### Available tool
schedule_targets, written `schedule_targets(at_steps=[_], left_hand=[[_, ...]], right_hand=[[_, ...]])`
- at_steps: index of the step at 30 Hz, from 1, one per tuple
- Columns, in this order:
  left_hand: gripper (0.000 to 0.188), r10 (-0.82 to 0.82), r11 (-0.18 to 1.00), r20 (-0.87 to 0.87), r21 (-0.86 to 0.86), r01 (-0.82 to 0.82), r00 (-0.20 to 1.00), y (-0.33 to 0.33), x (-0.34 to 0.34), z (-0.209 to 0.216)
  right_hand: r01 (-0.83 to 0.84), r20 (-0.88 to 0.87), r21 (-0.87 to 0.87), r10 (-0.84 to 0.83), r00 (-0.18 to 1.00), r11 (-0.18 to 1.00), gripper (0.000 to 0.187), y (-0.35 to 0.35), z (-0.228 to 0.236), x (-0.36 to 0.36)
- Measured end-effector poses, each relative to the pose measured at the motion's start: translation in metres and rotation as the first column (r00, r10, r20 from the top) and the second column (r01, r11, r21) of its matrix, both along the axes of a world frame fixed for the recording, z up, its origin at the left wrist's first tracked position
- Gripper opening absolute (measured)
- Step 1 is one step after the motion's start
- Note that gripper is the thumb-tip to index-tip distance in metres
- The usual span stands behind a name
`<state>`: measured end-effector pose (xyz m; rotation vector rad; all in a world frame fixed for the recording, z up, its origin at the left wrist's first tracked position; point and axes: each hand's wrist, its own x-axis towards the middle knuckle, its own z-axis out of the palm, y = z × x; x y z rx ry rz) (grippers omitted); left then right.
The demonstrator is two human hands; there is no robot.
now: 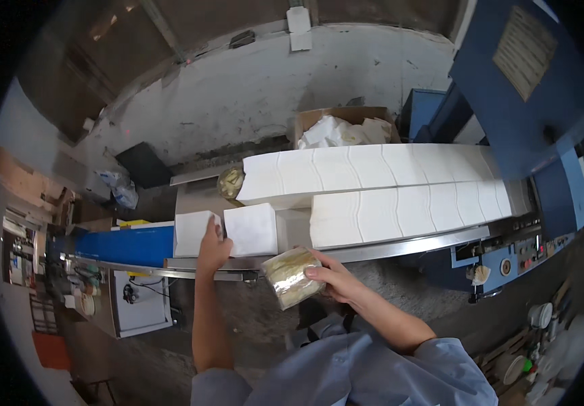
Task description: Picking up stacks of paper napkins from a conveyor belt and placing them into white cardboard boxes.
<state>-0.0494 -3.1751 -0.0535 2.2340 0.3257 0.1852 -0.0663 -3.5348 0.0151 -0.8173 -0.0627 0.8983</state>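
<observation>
My right hand (332, 276) grips a yellowish block wrapped in shiny clear film (294, 279), held in front of the metal rail. The thumb lies over its right side. My left hand (214, 249) rests on the right edge of a white folded-paper stack (191, 233), index finger stretched out and thumb apart; its other fingers are partly hidden. Beside it stands a second white paper stack (251, 230). Two long rows of white folded paper, a far row (332, 169) and a near row (407, 211), run to the right. A similar film-wrapped lump (231, 183) sits at the far row's left end.
A metal rail (373, 253) edges the conveyor's near side. The blue belt (126, 245) continues at left. A blue machine (515, 88) rises at right, with a button panel (535, 254) below. Behind the rows stands a cardboard box (305, 120) of white scraps.
</observation>
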Motion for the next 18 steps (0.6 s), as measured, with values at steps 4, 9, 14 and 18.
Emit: schedule_targets(at_steps=[4,9,14,18], left_hand=[[0.044,-0.397,0.763,0.207,0.616,0.197,0.894,-0.122,0.024,0.105],[0.032,-0.551,0.264,-0.232,0.863,0.431,0.802,-0.108,0.024,0.055],[0.026,-0.529,0.715,-0.178,0.433,0.549,0.830,-0.136,0.039,0.063],[0.055,-0.221,0.761,-0.317,-0.648,-0.041,0.922,-0.193,0.054,0.042]], right_hand=[[0.110,-0.057,-0.036,-0.112,0.992,0.993,0.072,-0.009,-0.017,0.007],[0.089,-0.002,-0.059,-0.090,0.996,0.994,0.075,-0.008,-0.017,0.006],[0.125,0.014,0.001,-0.125,0.992,0.992,0.077,-0.028,-0.022,0.002],[0.094,0.055,0.067,-0.098,0.994,0.993,0.079,-0.058,-0.009,-0.008]])
